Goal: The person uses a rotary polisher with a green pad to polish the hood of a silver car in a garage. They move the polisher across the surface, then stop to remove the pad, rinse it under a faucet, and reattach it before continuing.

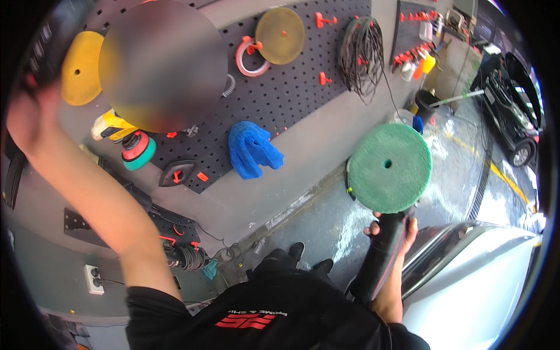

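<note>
My right hand (410,233) is closed around the black body of a polisher (382,248). The polisher's round green pad (388,175) faces up, with a small hole at its centre. Stretched out to the far left, my left hand (34,116) is raised beside the wall. Motion smears its fingers, so what they touch cannot be made out. Closest to it hangs a yellow round pad (80,69). Below that pad, a yellow and black polisher (119,128) with a smaller teal pad (140,154) is mounted on the wall.
A black pegboard (309,70) carries a blue cloth (254,149), a yellowish disc (280,36), a tape roll (252,58) and a coiled cable (361,55). A blurred circle covers part of it. At lower right stands a silvery car (484,280); a dark car (513,111) is farther off.
</note>
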A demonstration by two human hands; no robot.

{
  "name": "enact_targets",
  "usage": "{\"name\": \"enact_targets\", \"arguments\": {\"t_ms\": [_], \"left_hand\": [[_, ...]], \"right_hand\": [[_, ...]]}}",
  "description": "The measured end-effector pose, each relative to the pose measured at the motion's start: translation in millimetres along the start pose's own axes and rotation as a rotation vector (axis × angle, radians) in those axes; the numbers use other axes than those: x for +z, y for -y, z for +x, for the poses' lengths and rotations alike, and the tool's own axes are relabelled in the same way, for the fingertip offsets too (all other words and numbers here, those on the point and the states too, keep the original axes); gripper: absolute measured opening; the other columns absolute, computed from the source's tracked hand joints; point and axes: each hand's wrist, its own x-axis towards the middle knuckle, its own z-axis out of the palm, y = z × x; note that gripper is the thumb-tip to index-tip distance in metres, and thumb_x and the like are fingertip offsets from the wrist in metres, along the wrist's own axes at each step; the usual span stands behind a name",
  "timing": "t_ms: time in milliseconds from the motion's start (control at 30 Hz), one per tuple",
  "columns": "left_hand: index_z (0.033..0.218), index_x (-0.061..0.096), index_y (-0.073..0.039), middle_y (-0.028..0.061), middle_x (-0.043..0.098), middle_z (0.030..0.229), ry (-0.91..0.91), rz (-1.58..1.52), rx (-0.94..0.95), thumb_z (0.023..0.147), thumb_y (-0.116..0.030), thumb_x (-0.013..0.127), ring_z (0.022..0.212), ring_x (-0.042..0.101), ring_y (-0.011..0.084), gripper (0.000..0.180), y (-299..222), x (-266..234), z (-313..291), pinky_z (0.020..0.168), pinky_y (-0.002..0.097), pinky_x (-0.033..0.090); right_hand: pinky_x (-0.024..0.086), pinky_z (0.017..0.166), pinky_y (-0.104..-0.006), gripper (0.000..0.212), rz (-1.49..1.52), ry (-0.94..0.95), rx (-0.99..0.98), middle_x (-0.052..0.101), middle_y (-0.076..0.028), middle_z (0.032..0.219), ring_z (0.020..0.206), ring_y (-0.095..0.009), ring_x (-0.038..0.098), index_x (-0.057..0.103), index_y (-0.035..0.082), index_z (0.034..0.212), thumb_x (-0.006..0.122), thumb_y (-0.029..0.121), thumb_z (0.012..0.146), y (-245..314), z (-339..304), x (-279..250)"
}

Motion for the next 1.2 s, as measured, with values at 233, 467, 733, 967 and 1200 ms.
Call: {"name": "enact_targets", "arguments": {"t_ms": [233,467,733,967,1200], "left_hand": [[0.142,0.051,0.002,0.0153,0.067,0.132,0.372,-0.470,-0.355,0.070,-0.001,0.091,0.121,0.068,0.0220,0.082,42.4,128.6,-299.9,0.105,0.0397,0.055],[0.150,0.042,0.002,0.0198,0.060,0.138,0.502,-0.899,-0.425,0.074,-0.022,0.096,0.126,0.062,0.0290,0.097,-19.5,126.6,-434.2,0.109,0.0407,0.050],[0.165,0.013,-0.011,0.0270,0.051,0.149,1.151,-1.980,-0.793,0.083,-0.019,0.087,0.134,0.060,0.0352,0.111,-143.4,72.4,-512.6,0.114,0.0503,0.047],[0.159,0.027,-0.005,0.0253,0.058,0.142,1.847,-2.000,-0.552,0.072,-0.015,0.101,0.131,0.062,0.0358,0.115,-236.7,35.8,-510.4,0.108,0.0472,0.052],[0.143,0.048,-0.001,0.0211,0.067,0.132,2.084,-2.215,0.052,0.065,-0.015,0.105,0.118,0.071,0.0316,0.098,-419.8,-22.3,-574.4,0.098,0.0437,0.059]], "right_hand": [[0.049,0.103,-0.0724,0.084,0.101,-0.020,-0.012,0.064,-0.032,0.130,0.090,-0.045,0.073,0.042,0.001,0.156,0.063,0.056,0.097,-48.1,-58.9,23.2],[0.041,0.112,-0.0716,0.093,-0.060,-0.223,-0.365,0.064,-0.021,0.126,0.081,-0.030,0.071,0.036,0.003,0.158,0.060,0.067,0.095,-137.7,-167.1,88.1],[0.058,0.076,-0.0408,0.079,-0.186,-0.509,-0.807,0.067,-0.021,0.105,0.073,-0.027,0.068,0.055,0.002,0.141,0.064,0.063,0.091,-245.2,-312.5,154.1],[0.066,0.085,-0.0455,0.080,-0.116,-0.331,-1.164,0.068,-0.032,0.121,0.093,-0.042,0.076,0.048,-0.004,0.149,0.070,0.047,0.092,-322.4,-441.2,199.5],[0.064,0.089,-0.0454,0.078,-0.236,-0.439,-1.516,0.069,-0.031,0.121,0.095,-0.041,0.076,0.051,-0.005,0.147,0.070,0.047,0.092,-434.6,-620.4,266.7]]}}
